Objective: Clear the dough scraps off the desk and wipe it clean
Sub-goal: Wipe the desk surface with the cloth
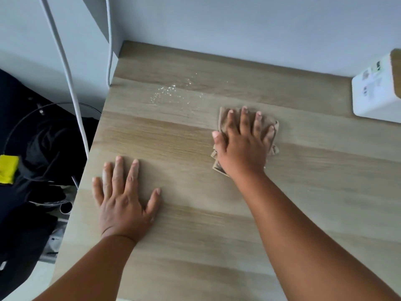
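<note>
A light wooden desk (314, 192) fills most of the head view. My right hand (243, 144) presses flat on a folded beige cloth (223, 115) at the desk's middle, fingers straight and spread. A scatter of small white dough crumbs (167, 92) lies on the desk behind and to the left of the cloth, apart from it. My left hand (123, 203) rests flat on the desk near its left edge, fingers spread, holding nothing.
A white box (375, 90) with labels stands at the desk's back right against the wall. White cables (69, 79) hang down past the desk's left edge. Dark bags and a yellow patch (8, 168) lie on the floor to the left.
</note>
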`<state>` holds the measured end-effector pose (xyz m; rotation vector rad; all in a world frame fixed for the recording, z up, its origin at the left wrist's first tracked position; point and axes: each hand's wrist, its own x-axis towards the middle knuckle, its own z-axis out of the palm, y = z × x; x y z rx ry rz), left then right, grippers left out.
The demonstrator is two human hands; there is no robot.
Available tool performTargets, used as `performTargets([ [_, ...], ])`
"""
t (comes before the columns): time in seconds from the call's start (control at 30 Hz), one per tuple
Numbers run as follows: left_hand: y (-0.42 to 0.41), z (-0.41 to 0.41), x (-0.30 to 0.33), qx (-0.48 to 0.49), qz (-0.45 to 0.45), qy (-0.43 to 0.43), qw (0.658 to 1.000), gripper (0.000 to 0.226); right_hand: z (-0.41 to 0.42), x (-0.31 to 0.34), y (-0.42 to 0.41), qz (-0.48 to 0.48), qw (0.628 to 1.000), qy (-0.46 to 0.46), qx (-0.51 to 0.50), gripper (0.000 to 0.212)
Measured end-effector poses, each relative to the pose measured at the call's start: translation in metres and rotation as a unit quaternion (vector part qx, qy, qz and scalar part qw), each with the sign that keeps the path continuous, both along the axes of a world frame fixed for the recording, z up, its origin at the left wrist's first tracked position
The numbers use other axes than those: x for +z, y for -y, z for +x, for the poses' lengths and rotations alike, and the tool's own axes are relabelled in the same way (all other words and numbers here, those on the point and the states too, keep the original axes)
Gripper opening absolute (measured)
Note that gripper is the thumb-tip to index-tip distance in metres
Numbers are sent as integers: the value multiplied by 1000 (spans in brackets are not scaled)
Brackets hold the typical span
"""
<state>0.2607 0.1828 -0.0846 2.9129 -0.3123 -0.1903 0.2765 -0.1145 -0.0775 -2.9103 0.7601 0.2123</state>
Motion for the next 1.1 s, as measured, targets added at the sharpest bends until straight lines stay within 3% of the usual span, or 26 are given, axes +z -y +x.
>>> performTargets([
  [0.13, 0, -1, 1, 4, -2, -6, 1000, 86, -5, 1, -27, 1, 997, 11, 77, 66],
  [0.3, 4, -1, 4, 6, -2, -9, 1000, 85, -83, 2, -27, 7, 976, 20, 218, 59],
  [0.5, 3, -2, 6, 9, -3, -19, 1000, 86, -145, 9, 23, -24, 987, 21, 158, 57],
  [0.8, 4, -1, 6, 8, 2, -17, 1000, 86, -31, 3, 28, -19, 1000, -15, 7, 70],
  [0.97, 5, -1, 8, 7, 1, -20, 1000, 86, 17, 5, -12, 5, 997, -7, 77, 93],
  [1.1, 4, -1, 9, 4, -1, -21, 1000, 87, -9, 3, -51, 7, 978, 23, 209, 92],
])
